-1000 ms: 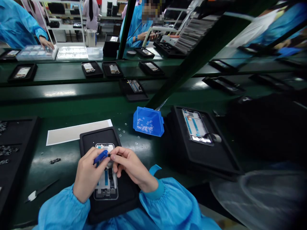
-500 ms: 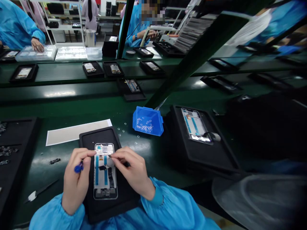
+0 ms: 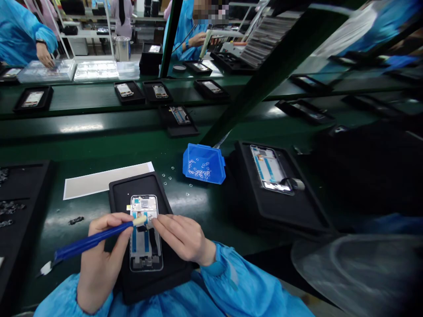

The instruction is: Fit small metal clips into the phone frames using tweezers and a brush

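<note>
Far left, a black tray (image 3: 20, 198) with small dark parts runs off the frame edge; a white-tipped tool (image 3: 46, 267) lies just beside it on the green bench (image 3: 99, 141). Left hand (image 3: 99, 255) pinches a blue stick (image 3: 89, 242), fingers curled tight round it, its pale tip (image 3: 140, 219) resting on the upper part of the phone frame (image 3: 144, 233). Frame: silver, open-backed, two blue strips down its length, dark patch mid-body, lying flat in a black holder (image 3: 139, 189) close to the bench's near edge. White strip (image 3: 105, 179) lies behind the holder, touching its far left corner. Right hand (image 3: 183, 237) sits on the frame's right side, fingertips (image 3: 155, 221) drawn narrow together at a tiny part by the stick's tip; whether they grip it, cannot tell. Bare bench between holder and blue bin (image 3: 205, 165), save a few loose white bits. Right of the bin, a second holder (image 3: 291, 211) with another frame (image 3: 269, 169), near but apart. Dark blurred mass fills the far right.
</note>
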Demonstrator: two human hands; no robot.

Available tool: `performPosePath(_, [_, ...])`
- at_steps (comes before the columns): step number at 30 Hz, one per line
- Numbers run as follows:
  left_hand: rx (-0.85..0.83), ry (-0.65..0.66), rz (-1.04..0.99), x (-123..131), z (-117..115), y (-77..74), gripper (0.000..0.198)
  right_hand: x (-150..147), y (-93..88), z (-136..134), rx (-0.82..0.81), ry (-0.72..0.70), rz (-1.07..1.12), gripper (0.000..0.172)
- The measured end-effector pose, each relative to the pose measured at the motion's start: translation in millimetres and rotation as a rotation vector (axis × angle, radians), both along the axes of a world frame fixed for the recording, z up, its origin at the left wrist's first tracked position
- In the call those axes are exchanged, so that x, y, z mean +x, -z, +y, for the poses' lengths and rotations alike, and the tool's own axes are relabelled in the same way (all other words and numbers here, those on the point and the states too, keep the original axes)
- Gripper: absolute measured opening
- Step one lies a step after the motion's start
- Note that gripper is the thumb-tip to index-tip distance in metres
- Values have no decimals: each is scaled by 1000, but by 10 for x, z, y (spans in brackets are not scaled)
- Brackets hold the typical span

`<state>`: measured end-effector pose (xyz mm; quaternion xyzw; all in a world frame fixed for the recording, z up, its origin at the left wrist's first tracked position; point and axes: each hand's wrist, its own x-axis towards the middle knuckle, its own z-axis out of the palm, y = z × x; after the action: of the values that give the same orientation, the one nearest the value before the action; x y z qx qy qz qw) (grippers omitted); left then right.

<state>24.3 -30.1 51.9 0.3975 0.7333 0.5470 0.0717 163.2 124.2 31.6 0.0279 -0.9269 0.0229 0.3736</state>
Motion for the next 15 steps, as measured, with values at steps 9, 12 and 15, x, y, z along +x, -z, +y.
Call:
performPosePath(9, [-161,23,150,-4,79,-48,10,-31,-60,35,132,-129,-87,29])
performPosePath(12, [-173,21,121,-11,60,-46,10,-15,-53,44,122,-160,-97,29])
performPosePath(15, [-119,-22,-30,-27,29,-13,17,-22,-14,39,45,-152,-43,28])
